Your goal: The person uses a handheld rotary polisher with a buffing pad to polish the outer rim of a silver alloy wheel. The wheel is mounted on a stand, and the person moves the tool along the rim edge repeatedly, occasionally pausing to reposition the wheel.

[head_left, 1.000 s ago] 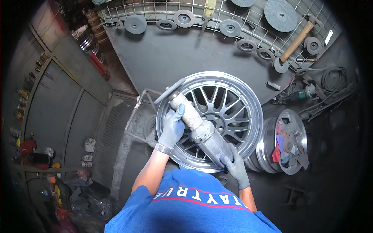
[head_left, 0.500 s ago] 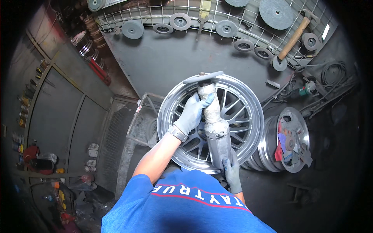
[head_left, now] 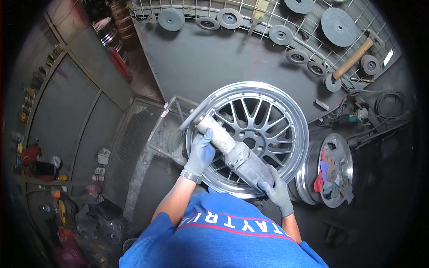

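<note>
A silver multi-spoke alloy wheel [head_left: 302,129] faces up in front of me. Over its left and lower part I hold an angle grinder [head_left: 247,164], tilted with its head toward the upper left. Its neck is wrapped in whitish material. The grinder's disc [head_left: 196,113] shows almost edge-on beside the wheel's upper left lip; whether they touch I cannot tell. My left hand [head_left: 201,154], gloved in grey-blue, is wrapped round the covered neck. My gloved right hand [head_left: 278,193] grips the rear of the grinder's body.
A metal frame stand [head_left: 154,129] is left of the wheel. At the right another wheel [head_left: 304,172] holds rags and gloves. Grinding discs [head_left: 338,27] and a hammer [head_left: 355,58] hang on the wire grid [head_left: 308,38]. A green-and-grey power tool [head_left: 353,117] lies near coiled cable.
The grinder has swung from nearly upright to a leftward tilt, its disc moving from the wheel's top to its upper left. Both hands still hold it; my left hand has moved left and down.
</note>
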Motion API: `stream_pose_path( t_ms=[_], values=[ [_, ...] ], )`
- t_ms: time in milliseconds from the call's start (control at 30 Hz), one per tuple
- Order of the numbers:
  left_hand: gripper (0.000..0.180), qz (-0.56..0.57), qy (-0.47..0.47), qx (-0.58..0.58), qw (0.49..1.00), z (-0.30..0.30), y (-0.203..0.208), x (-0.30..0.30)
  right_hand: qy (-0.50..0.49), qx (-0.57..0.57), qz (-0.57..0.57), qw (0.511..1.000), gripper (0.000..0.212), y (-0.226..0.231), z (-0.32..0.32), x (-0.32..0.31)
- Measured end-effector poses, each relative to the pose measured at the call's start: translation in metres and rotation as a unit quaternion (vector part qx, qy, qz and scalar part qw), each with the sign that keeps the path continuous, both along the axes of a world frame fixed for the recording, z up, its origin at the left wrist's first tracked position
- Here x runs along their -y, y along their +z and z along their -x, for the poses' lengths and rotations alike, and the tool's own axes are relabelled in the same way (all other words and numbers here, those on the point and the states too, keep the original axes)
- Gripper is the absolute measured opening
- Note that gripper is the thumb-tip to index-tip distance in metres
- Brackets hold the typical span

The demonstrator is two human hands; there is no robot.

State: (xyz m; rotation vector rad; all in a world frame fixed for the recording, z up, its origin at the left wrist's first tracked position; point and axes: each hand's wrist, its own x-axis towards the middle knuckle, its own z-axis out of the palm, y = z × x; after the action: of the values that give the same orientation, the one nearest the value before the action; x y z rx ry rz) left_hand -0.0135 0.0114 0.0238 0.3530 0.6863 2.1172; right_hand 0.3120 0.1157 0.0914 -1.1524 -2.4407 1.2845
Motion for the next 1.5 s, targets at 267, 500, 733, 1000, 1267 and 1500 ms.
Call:
stream_pose_path(
  t_ms=[267,500,733,1000,1267,1500],
  values=[
    [0.065,-0.002,0.017,-0.011,1.000,0.003,-0.004,-0.009,-0.003,-0.032,0.008,0.999,0.084,0.000,0.002,-0.005],
    [0.056,-0.009,-0.020,-0.049,0.999,0.011,0.028,-0.033,-0.034,-0.095,0.025,0.995,0.084,-0.009,0.001,-0.004],
    [0.066,-0.016,0.001,0.001,1.000,-0.004,0.001,0.002,0.017,-0.009,0.018,1.000,0.086,0.008,0.001,-0.013],
    [0.054,0.007,-0.006,-0.051,0.999,0.005,0.036,-0.039,-0.054,-0.092,0.062,0.992,0.078,-0.022,-0.001,0.010],
    [0.041,0.053,-0.147,-0.057,0.986,-0.006,0.089,-0.113,-0.180,-0.230,0.124,0.948,0.074,-0.052,0.003,0.046],
    [0.041,0.043,-0.106,-0.055,0.992,0.004,0.076,-0.104,-0.160,-0.218,0.123,0.955,0.073,-0.039,0.008,0.042]
  ],
)
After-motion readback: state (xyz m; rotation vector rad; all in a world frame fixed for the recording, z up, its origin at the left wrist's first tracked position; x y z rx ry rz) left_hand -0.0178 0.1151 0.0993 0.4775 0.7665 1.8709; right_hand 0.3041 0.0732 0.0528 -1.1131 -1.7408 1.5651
